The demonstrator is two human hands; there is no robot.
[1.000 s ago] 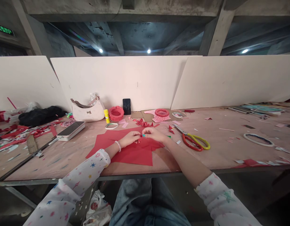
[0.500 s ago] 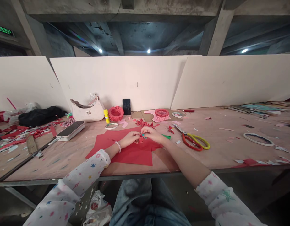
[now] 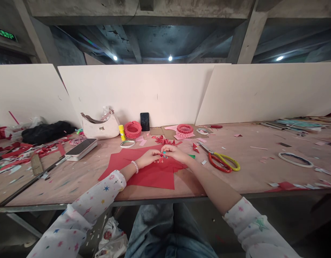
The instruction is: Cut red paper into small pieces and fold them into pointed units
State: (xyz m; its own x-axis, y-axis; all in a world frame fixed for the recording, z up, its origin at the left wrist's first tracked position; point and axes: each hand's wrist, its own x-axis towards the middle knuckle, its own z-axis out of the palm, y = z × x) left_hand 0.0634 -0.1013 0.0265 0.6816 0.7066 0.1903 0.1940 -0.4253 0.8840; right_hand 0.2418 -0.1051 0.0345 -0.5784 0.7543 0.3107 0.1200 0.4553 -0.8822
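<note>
Scraps of red paper (image 3: 20, 150) leftward

Red paper piece (image 3: 161, 160) is pinched by left hand (image 3: 150, 158) and right hand (image 3: 174, 153), fingers nearly closed, over red paper sheets (image 3: 154, 179) near table edge (image 3: 189, 199); red-and-yellow-handled metal scissors (image 3: 221, 156) are bordered by open tabletop (image 3: 259, 168).

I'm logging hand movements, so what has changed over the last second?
The right hand has shifted slightly toward the left hand, and more of the small red piece shows where they meet. Nothing was visibly picked up or let go. The red sheets, scissors and yellow glue stick stayed in place.
</note>
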